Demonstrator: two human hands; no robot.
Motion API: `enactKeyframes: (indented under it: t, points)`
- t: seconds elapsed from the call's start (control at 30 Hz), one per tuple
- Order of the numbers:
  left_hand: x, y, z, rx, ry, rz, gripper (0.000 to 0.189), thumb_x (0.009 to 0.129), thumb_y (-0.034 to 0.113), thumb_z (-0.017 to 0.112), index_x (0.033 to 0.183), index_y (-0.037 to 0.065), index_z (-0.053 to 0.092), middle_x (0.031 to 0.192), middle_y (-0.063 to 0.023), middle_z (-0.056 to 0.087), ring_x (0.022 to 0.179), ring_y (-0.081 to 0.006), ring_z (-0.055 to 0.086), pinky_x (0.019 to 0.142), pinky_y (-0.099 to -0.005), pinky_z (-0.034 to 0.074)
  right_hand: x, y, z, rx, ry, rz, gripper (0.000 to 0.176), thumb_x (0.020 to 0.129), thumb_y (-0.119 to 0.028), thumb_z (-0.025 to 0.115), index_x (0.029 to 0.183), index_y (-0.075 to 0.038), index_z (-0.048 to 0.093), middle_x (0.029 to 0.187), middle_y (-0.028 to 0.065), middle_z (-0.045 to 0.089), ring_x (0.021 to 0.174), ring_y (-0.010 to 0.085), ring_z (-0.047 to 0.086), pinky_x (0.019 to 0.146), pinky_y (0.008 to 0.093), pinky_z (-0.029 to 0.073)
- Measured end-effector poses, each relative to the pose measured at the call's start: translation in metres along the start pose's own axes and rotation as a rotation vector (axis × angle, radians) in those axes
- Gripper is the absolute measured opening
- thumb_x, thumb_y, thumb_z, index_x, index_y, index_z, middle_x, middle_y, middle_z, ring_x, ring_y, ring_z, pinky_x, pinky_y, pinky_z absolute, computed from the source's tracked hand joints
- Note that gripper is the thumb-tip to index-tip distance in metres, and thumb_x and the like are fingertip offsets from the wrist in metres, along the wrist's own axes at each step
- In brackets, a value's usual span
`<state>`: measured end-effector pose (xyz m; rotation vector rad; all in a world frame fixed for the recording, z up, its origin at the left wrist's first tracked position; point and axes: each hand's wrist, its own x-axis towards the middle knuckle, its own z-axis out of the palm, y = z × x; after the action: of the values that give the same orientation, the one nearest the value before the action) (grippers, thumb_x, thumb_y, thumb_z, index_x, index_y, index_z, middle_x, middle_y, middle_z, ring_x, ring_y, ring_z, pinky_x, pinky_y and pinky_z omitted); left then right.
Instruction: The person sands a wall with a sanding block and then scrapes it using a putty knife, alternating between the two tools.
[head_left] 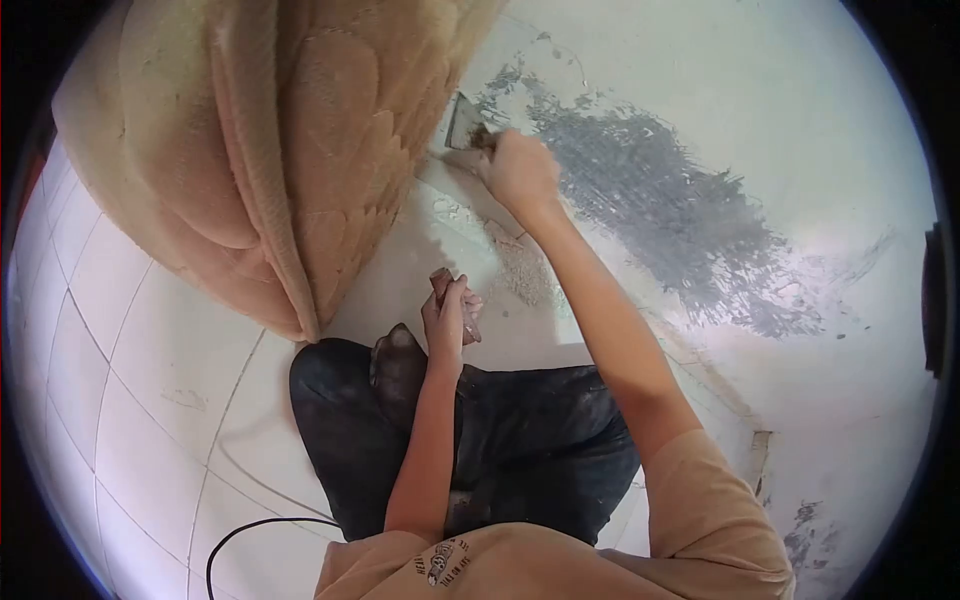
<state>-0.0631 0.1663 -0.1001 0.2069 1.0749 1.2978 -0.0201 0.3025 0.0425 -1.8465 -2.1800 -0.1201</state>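
My right hand (523, 172) is closed round the handle of a scraper (464, 122). Its flat, wide metal blade rests against or close to the white wall (800, 130), left of a large grey scraped patch (660, 185). Lower down, in front of my knees, my left hand (447, 315) grips a reddish-brown, bar-shaped piece (439, 283). Both ends of that piece poke out past the fingers; its exact kind cannot be made out.
A big tan carved form with overlapping feather-like shapes (340, 110) stands at upper left, near the scraper. Crumbly debris (525, 270) lies along the base of the wall. White tiles (150, 400) cover the floor at left, where a black cable (240, 525) curves beside my leg.
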Motion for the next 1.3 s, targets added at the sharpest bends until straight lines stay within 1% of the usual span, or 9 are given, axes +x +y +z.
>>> enactKeyframes:
  t: [0.2,0.43,0.5,0.6,0.73,0.87,0.93,1.13,1.3]
  points:
    - [0.000,-0.001,-0.001,-0.029,0.015,0.055,0.027,0.080,0.031,0.060,0.086,0.004,0.056,0.074,-0.0047,0.056,0.067,-0.0144,0.056,0.065,-0.0259,0.046,0.019,-0.014,0.021,-0.005,0.036,-0.036,0.025,0.073,-0.024,0.060,0.083,-0.003,0.067,0.077,0.0221,0.064,0.078,0.0376,0.063,0.071,0.0439,0.050]
    - [-0.002,-0.001,0.001,-0.010,-0.013,0.041,0.027,0.080,0.031,0.061,0.086,0.005,0.056,0.074,-0.0039,0.055,0.067,-0.0139,0.055,0.065,-0.0252,0.045,-0.039,0.068,0.015,0.292,-0.009,-0.077,0.022,0.082,-0.021,0.053,0.092,-0.004,0.063,0.079,0.0189,0.065,0.069,0.0335,0.064,0.060,0.0416,0.051]
    - [-0.003,0.001,0.002,-0.036,-0.004,0.062,0.026,0.081,0.031,0.061,0.079,0.006,0.057,0.070,-0.0033,0.055,0.064,-0.0119,0.054,0.062,-0.0247,0.044,-0.053,0.077,0.016,1.020,-0.334,0.391,0.024,0.083,-0.011,0.050,0.107,-0.007,0.052,0.081,0.0118,0.062,0.059,0.0216,0.060,0.048,0.0336,0.046]
    - [-0.007,0.006,0.004,0.014,0.039,0.013,0.027,0.082,0.032,0.061,0.079,0.006,0.057,0.070,-0.0031,0.055,0.064,-0.0118,0.054,0.062,-0.0249,0.044,-0.054,0.078,0.014,1.183,-0.440,0.495,0.036,0.082,-0.005,0.049,0.117,-0.010,0.039,0.084,0.0062,0.055,0.053,0.0112,0.050,0.042,0.0243,0.038]
    - [-0.005,0.004,0.002,0.015,0.022,0.016,0.027,0.082,0.032,0.060,0.079,0.006,0.057,0.070,-0.0031,0.055,0.064,-0.0124,0.054,0.063,-0.0253,0.044,-0.041,0.061,0.026,1.110,-0.210,0.325,0.015,0.084,-0.010,0.047,0.096,-0.005,0.056,0.072,0.0028,0.049,0.048,0.0089,0.041,0.039,0.0241,0.032]
    - [-0.002,0.000,0.000,0.033,0.013,0.018,0.028,0.080,0.033,0.060,0.082,0.005,0.057,0.072,-0.0042,0.056,0.066,-0.0139,0.056,0.064,-0.0260,0.045,-0.024,0.052,0.038,1.161,-0.254,0.451,0.019,0.087,-0.013,0.044,0.091,-0.004,0.061,0.068,0.0022,0.047,0.044,0.0095,0.038,0.035,0.0261,0.029]
    - [-0.002,0.003,0.001,0.033,0.014,0.018,0.030,0.079,0.034,0.060,0.085,0.004,0.057,0.073,-0.0053,0.056,0.067,-0.0149,0.057,0.064,-0.0264,0.046,-0.016,0.046,0.042,1.244,-0.307,0.607,0.033,0.089,-0.013,0.044,0.121,-0.009,0.053,0.072,0.0021,0.045,0.041,0.0070,0.032,0.032,0.0228,0.023]
    - [-0.002,0.000,0.000,0.036,-0.008,0.039,0.029,0.079,0.034,0.060,0.083,0.005,0.055,0.071,-0.0045,0.055,0.065,-0.0143,0.056,0.062,-0.0259,0.046,-0.016,0.037,0.045,1.467,-0.273,0.701,0.015,0.087,-0.012,0.043,0.092,-0.005,0.055,0.066,0.0032,0.043,0.040,0.0075,0.029,0.032,0.0221,0.021]
    - [-0.003,-0.002,0.000,0.033,0.005,0.032,0.027,0.082,0.031,0.061,0.078,0.005,0.057,0.069,-0.0043,0.057,0.064,-0.0122,0.056,0.062,-0.0245,0.044,0.011,0.020,0.049,1.434,-0.274,0.651,0.010,0.087,-0.013,0.044,0.085,-0.008,0.052,0.063,0.0029,0.041,0.040,0.0080,0.027,0.033,0.0224,0.021]
